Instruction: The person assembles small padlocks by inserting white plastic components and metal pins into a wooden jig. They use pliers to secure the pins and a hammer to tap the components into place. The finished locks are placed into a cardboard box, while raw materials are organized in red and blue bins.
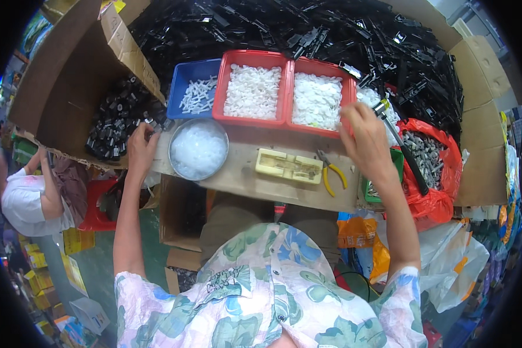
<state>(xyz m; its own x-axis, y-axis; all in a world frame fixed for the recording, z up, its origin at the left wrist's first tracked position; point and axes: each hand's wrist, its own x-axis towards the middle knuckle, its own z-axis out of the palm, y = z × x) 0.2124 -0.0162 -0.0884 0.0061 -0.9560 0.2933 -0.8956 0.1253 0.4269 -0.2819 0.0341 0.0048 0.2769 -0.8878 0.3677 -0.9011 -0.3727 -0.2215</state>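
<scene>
My left hand (141,149) is at the cardboard box of small black-and-grey parts (111,119), its fingers closed at the near edge of the pile. What is between the fingertips is too small to make out. My right hand (365,139) hovers by the right end of a red bin of flat white pieces (317,98), thumb and fingers curved but apart, holding nothing that I can see. Beside it lies a hammer (409,153) with a black handle. A cream moulded block (289,166) and yellow-handled pliers (330,172) rest on the board between my hands.
A round metal bowl of clear-white pieces (198,149), a blue bin of white pegs (198,93) and another red bin (252,90) stand along the board. Black plastic parts (284,29) heap up behind. At right sits a red bag of metal parts (429,156). A person (37,194) sits at far left.
</scene>
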